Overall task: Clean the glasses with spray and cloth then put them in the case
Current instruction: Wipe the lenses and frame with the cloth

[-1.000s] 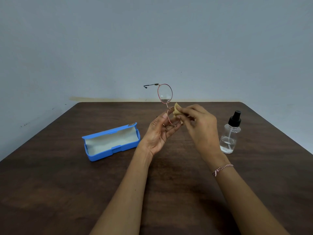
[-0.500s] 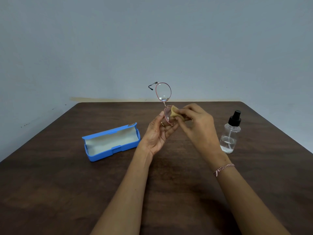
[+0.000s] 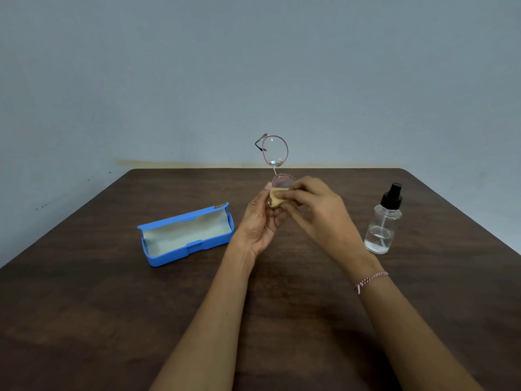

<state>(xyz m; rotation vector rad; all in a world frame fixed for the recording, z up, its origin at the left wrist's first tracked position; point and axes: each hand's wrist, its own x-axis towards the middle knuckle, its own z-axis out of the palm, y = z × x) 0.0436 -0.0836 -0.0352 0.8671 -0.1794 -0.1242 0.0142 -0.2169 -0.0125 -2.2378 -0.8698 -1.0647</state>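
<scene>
Pink-rimmed round glasses (image 3: 275,150) stand on end above the table, one lens over the other. My left hand (image 3: 260,224) grips the lower end of the frame. My right hand (image 3: 315,207) pinches a small yellow cloth (image 3: 276,197) against the lower lens. The upper lens and one dark temple tip stick up free. An open blue case (image 3: 186,235) with a pale lining lies on the table to the left. A clear spray bottle (image 3: 383,221) with a black pump top stands to the right.
A dark wooden table (image 3: 84,306) spreads under everything, its far edge meeting a plain grey-blue wall. A thread bracelet (image 3: 370,280) circles my right wrist.
The glasses have turned so the upper lens faces me more and the temple arm has swung inward. The cloth has slid lower on the bottom lens.
</scene>
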